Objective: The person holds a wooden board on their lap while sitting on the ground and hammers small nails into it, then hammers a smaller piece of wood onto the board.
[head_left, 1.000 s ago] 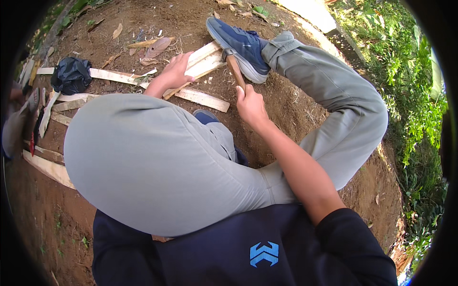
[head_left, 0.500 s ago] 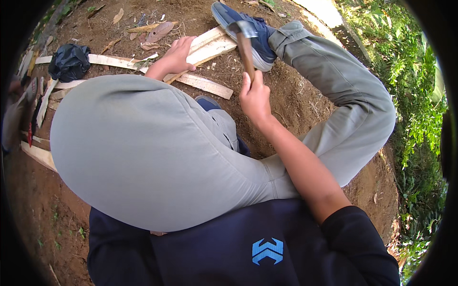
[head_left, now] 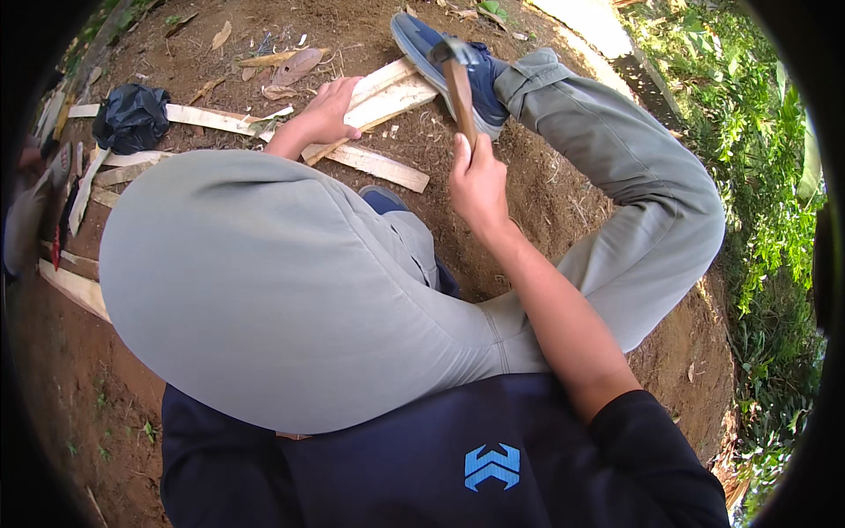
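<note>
My right hand (head_left: 480, 183) is closed around the wooden handle of a hammer (head_left: 460, 99). The metal head is up at the far end, overlapping my blue shoe (head_left: 421, 44) in the picture. To the left, my left hand (head_left: 329, 112) grips pale wooden boards (head_left: 392, 95), its thumb at their near side and its fingers at their far side. Their right end meets the shoe. Another flat wooden strip (head_left: 383, 167) lies on the soil, partly beneath them. No nail can be made out.
A black plastic bag (head_left: 130, 119) rests over long wooden strips (head_left: 207, 116) at the left. More wood pieces (head_left: 75, 290) lie nearer, beside a blurred person at the left rim. Dry leaves (head_left: 297, 66) dot the soil. Green plants (head_left: 766, 220) line the right side.
My right hand has shifted slightly right and nearer to me, and the hammer now leans a little more to the left. My left hand stays on the boards.
</note>
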Available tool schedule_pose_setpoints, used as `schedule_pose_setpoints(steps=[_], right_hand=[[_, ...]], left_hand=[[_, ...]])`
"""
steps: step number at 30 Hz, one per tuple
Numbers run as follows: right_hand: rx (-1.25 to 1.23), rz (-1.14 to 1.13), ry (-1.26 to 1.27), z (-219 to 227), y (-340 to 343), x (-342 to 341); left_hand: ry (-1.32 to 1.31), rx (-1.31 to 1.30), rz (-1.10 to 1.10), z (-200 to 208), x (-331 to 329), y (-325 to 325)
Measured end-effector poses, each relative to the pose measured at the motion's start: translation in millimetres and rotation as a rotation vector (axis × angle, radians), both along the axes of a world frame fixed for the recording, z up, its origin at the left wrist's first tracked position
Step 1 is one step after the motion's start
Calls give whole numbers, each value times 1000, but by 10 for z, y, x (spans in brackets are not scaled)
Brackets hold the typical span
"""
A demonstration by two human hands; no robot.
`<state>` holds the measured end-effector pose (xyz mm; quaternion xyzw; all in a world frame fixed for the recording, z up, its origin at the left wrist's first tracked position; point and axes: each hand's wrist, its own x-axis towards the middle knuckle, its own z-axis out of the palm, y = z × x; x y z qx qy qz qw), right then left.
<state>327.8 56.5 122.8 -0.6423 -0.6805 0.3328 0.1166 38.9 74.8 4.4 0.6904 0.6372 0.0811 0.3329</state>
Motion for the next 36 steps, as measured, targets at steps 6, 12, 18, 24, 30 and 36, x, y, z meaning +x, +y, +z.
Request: schedule_pose_setpoints(steps=[6,12,18,24,30,36], right_hand=[[-108,108,-225,-299,-73,19],[-143,58,-152,-234,-154,26],[-125,38,-49,66,-118,-66],[-138,65,-255,-368,-11,165],[-157,11,-46,750,169,52],[-272,-32,116,1432,167,459]], left_hand=[[14,8,15,-66,112,-45],[-20,-9,-11,13,45,-31],[-13,-13,21,56,-16,-36],[-42,9,-9,-106,27,57],[-106,110,182,-28,91,-57],[-237,272,339,-94,-59,-84]])
